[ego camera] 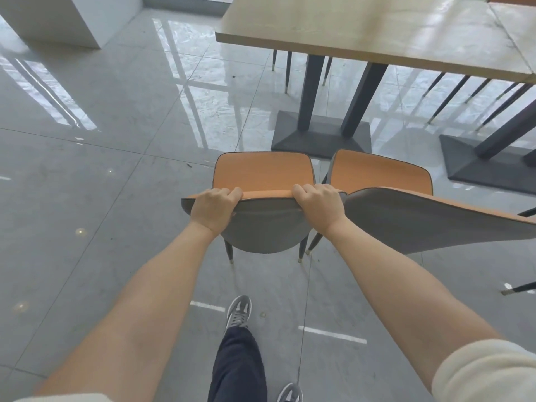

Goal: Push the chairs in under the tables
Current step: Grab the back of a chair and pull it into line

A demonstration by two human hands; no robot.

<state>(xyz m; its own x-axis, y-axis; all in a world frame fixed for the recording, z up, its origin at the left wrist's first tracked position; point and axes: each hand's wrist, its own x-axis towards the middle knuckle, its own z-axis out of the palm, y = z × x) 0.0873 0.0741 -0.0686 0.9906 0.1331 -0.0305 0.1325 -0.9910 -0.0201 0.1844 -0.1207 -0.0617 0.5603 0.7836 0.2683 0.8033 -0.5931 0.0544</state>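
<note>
Now left hand (213, 208) and right hand (319, 206) curled over chair (262, 172) back's top edge, fingers gripping. Push level toward table (362, 27); mind neighbour chair (377, 175) alongside.

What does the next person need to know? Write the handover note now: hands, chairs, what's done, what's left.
Left hand: grips the backrest top of the near chair, left end.
Right hand: grips the same backrest, right end.
The near chair stands on the floor facing the table, its seat apparently not yet under the top.
The second chair stands close beside it on the right, untouched and also out.
Done: grip taken.
Left: push both chairs in.
</note>
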